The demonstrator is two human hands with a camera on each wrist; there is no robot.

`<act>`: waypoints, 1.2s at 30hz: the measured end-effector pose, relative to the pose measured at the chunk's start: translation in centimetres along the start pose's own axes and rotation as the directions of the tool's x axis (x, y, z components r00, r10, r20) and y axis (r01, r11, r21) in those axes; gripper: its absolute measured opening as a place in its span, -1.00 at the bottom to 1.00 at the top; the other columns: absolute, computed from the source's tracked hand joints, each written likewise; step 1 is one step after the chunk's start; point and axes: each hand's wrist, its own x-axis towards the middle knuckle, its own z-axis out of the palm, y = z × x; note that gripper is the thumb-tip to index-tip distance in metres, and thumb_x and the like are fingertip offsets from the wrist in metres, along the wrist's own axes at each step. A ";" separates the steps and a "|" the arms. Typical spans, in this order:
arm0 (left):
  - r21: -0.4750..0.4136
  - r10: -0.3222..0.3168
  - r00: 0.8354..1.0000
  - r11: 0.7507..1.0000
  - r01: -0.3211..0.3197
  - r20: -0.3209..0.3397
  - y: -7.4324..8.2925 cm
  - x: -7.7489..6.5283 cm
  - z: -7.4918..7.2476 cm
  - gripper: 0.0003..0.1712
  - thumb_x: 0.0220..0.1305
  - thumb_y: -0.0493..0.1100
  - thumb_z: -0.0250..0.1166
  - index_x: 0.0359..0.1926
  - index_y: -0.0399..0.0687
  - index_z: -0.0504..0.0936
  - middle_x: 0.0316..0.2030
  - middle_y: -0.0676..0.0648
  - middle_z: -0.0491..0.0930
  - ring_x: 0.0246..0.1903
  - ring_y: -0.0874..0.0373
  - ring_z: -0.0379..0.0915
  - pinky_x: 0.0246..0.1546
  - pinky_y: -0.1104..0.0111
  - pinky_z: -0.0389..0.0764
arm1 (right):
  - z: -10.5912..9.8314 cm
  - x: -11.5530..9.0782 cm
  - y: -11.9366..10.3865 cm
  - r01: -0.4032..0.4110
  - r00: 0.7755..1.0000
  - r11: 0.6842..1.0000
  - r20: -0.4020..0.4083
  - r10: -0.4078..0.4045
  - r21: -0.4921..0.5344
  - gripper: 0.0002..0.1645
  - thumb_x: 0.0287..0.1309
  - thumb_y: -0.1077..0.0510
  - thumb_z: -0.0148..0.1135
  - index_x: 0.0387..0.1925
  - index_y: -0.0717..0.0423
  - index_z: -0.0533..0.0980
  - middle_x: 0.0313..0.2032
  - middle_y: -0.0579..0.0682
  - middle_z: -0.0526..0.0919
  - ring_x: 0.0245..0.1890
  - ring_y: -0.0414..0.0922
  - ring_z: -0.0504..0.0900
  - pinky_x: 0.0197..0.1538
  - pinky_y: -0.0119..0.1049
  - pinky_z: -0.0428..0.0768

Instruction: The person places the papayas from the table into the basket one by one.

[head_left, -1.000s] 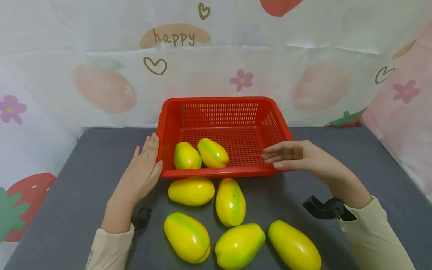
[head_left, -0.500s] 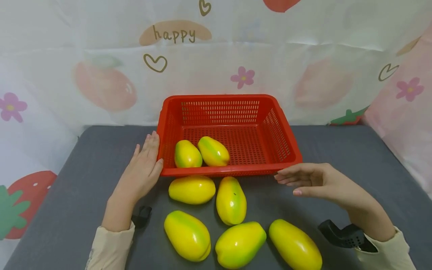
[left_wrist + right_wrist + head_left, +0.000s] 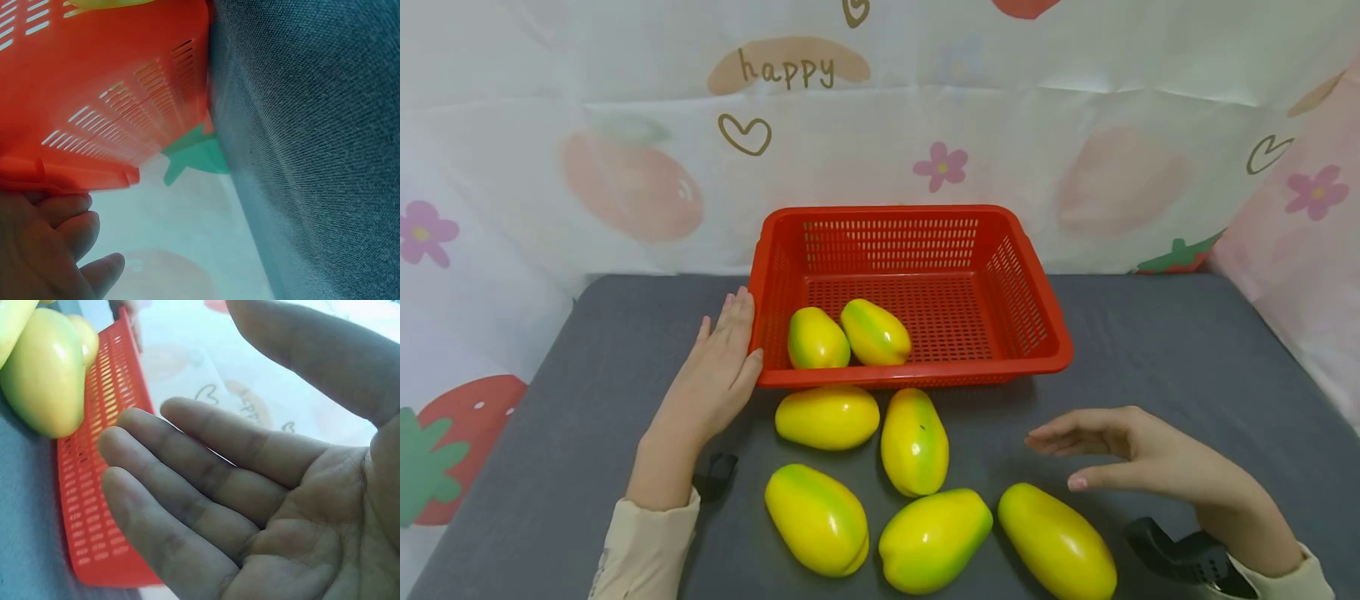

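A red slotted plastic basket (image 3: 1015,367) stands on the grey cloth. Inside, at its near left, lie two glossy yellow-green mango-like fruits (image 3: 876,333). My left hand (image 3: 709,375) rests with its extended fingers against the basket's left side; in the left wrist view its fingertips (image 3: 69,209) touch the rim. Right of the basket's front, my right hand (image 3: 1138,454) hovers above the cloth, thumb apart from the fingers and nothing held. The nearest fruit to it is a yellow one (image 3: 1057,542), just left and below. In the right wrist view the palm (image 3: 300,544) is bare.
Several more such fruits lie in front of the basket, among them one sideways against its front (image 3: 827,418), one upright beside it (image 3: 914,442) and two nearer me (image 3: 817,521). A printed cloth wall (image 3: 865,133) rises behind the basket.
My right hand has left the basket's front right corner and moved toward me and to the right. The left hand, basket and fruits stay in place; the head view tilts slightly down.
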 end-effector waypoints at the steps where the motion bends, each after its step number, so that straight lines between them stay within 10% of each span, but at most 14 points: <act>1: 0.001 0.000 1.000 1.000 0.000 0.000 0.0 0.0 0.0 -0.24 0.40 -0.10 -0.17 0.46 -0.26 -0.30 0.46 -0.23 -0.24 0.44 -0.09 -0.36 0.37 -0.02 -0.27 | 0.1 -0.2 0.1 -0.014 1.000 1.000 0.002 0.014 -0.018 -0.49 0.19 0.48 0.06 0.20 0.28 0.38 0.14 -0.01 0.53 0.12 -0.17 0.51 0.07 -0.33 0.52; 36: -0.012 0.013 1.000 1.000 -0.013 -0.019 -0.2 0.1 0.2 -0.23 0.39 -0.10 -0.16 0.46 -0.26 -0.29 0.46 -0.20 -0.27 0.44 -0.09 -0.37 0.36 -0.04 -0.28 | 2.0 -0.9 2.8 -0.127 0.976 0.936 0.129 0.178 -0.330 -0.32 0.05 0.04 0.36 0.22 0.12 0.40 0.12 -0.13 0.51 0.04 -0.26 0.49 0.02 -0.35 0.51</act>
